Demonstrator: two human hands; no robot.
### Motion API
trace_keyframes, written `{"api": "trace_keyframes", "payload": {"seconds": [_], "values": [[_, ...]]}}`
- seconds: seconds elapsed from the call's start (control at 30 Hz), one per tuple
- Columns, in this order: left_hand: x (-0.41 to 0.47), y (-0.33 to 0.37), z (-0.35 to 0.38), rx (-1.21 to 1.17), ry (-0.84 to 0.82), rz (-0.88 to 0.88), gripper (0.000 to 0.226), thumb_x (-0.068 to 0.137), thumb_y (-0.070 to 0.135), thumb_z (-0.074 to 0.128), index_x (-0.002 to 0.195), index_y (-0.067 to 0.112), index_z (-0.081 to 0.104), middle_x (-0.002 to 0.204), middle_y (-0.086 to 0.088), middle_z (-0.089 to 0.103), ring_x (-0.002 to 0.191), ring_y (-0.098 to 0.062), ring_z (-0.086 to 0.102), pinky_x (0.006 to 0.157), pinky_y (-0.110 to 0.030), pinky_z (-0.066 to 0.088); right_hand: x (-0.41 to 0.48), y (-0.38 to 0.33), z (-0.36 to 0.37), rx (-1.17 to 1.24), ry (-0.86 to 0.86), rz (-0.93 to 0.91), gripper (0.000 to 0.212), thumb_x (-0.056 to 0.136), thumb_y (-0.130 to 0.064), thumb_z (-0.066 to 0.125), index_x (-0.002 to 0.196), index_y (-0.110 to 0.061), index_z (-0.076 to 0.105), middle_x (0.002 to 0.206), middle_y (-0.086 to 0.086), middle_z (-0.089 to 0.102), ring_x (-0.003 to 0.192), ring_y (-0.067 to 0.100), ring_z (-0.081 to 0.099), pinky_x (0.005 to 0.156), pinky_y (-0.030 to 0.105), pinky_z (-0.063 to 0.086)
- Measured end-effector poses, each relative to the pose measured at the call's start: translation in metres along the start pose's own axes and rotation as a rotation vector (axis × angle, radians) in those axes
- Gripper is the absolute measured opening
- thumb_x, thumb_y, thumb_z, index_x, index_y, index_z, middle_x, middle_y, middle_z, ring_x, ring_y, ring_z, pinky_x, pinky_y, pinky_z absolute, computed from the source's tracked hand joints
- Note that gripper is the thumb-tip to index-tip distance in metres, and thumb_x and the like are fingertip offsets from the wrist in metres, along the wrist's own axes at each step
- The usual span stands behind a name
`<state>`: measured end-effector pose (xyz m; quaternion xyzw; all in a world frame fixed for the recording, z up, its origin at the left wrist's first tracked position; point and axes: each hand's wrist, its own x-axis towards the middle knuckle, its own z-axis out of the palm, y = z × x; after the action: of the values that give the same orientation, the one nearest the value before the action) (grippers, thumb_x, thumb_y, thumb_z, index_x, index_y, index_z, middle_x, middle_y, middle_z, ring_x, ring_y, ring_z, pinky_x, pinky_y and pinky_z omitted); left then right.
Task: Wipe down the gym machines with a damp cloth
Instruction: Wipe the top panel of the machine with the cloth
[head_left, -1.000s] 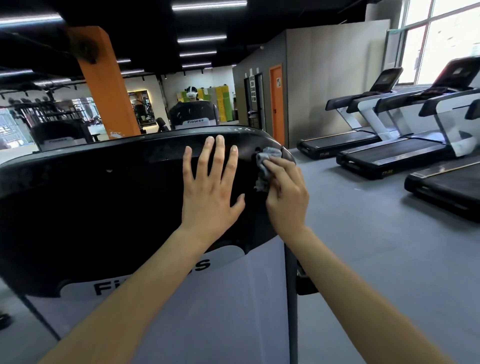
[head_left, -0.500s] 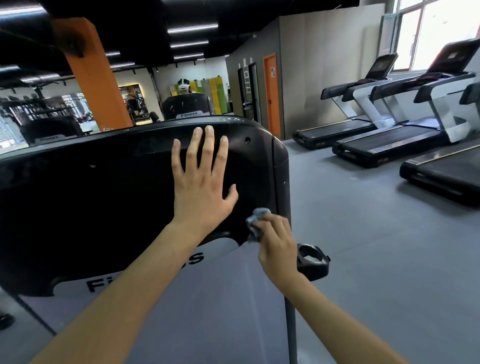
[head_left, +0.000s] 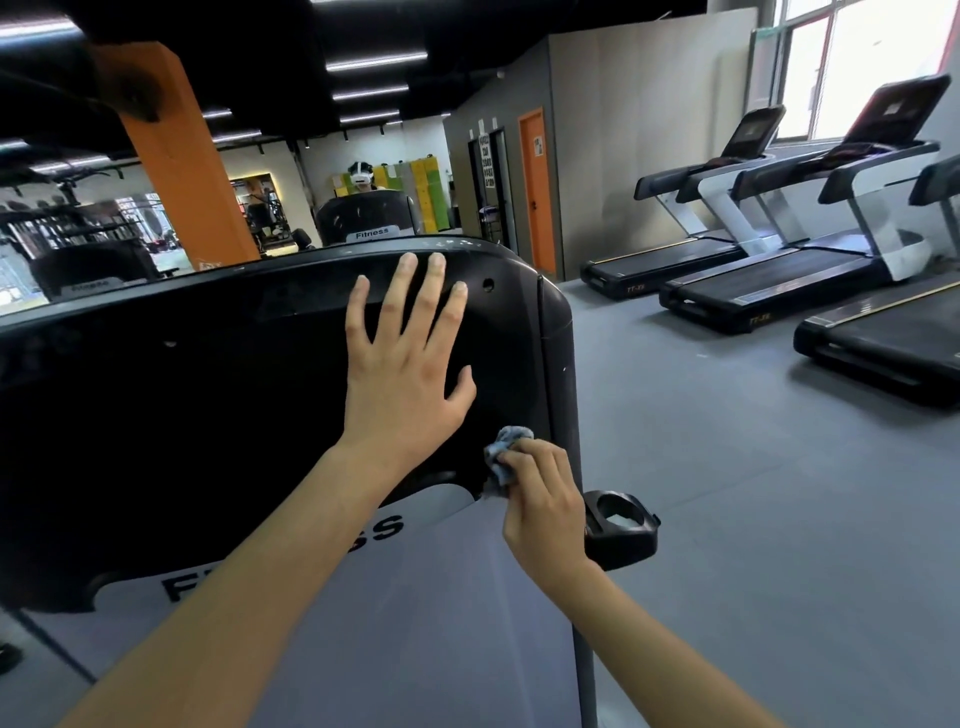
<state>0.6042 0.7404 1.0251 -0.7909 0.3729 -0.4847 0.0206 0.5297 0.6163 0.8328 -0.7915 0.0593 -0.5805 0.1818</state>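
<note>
A gym machine's black plastic housing (head_left: 208, 405) fills the left and centre, with a grey panel (head_left: 415, 623) lettered "Fitness" below it. My left hand (head_left: 405, 374) lies flat on the black housing near its top right corner, fingers spread and straight. My right hand (head_left: 545, 499) grips a small bunched blue-grey cloth (head_left: 506, 452) and presses it against the lower right edge of the black housing, where it meets the grey panel.
A black cup holder (head_left: 621, 525) juts out to the right of the machine, just beside my right hand. Three treadmills (head_left: 769, 291) line the right wall on grey floor (head_left: 753, 519). An orange pillar (head_left: 187, 176) and a mirror wall stand behind the machine.
My right hand has swept the cloth down the housing's right side, from the top corner to the lower edge. My left hand stays flat on the housing.
</note>
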Motion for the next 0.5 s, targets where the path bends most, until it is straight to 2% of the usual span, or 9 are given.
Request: {"api": "trace_keyframes", "payload": {"seconds": [0.2, 0.3, 0.4, 0.5], "values": [[0.001, 0.001, 0.004, 0.003, 0.008, -0.001, 0.083, 0.098, 0.053, 0.054, 0.169, 0.021, 0.026, 0.179, -0.01, 0.009, 0.166, -0.031, 0.002, 0.13, -0.065, 0.003, 0.115, -0.018, -0.01, 0.103, 0.176, 0.201, 0.042, 0.091, 0.003, 0.05, 0.126, -0.006, 0.069, 0.133, 0.006, 0.065, 0.12, 0.023, 0.057, 0.1, 0.028, 0.049], [0.001, 0.0, 0.005, 0.015, 0.014, 0.003, 0.082, 0.099, 0.054, 0.052, 0.169, 0.021, 0.025, 0.179, -0.01, 0.008, 0.166, -0.031, 0.003, 0.13, -0.064, 0.003, 0.172, -0.019, -0.017, 0.102, 0.219, 0.167, 0.039, 0.093, -0.001, 0.053, 0.126, -0.01, 0.07, 0.133, 0.002, 0.066, 0.121, 0.021, 0.059, 0.098, 0.024, 0.049], [0.001, 0.001, 0.007, 0.023, 0.021, 0.003, 0.082, 0.099, 0.055, 0.051, 0.169, 0.021, 0.025, 0.179, -0.01, 0.008, 0.166, -0.031, 0.003, 0.13, -0.063, 0.003, 0.179, -0.017, -0.016, 0.086, 0.223, 0.104, 0.039, 0.096, -0.007, 0.05, 0.128, -0.012, 0.07, 0.135, -0.002, 0.066, 0.122, 0.021, 0.06, 0.096, 0.017, 0.045], [0.001, 0.001, 0.009, 0.026, 0.028, 0.005, 0.083, 0.098, 0.055, 0.051, 0.169, 0.022, 0.026, 0.179, -0.01, 0.008, 0.166, -0.032, 0.004, 0.13, -0.063, 0.002, 0.142, -0.011, -0.011, 0.074, 0.241, 0.131, 0.04, 0.093, -0.001, 0.049, 0.126, -0.01, 0.07, 0.136, -0.001, 0.065, 0.122, 0.022, 0.059, 0.094, 0.023, 0.049]]}}
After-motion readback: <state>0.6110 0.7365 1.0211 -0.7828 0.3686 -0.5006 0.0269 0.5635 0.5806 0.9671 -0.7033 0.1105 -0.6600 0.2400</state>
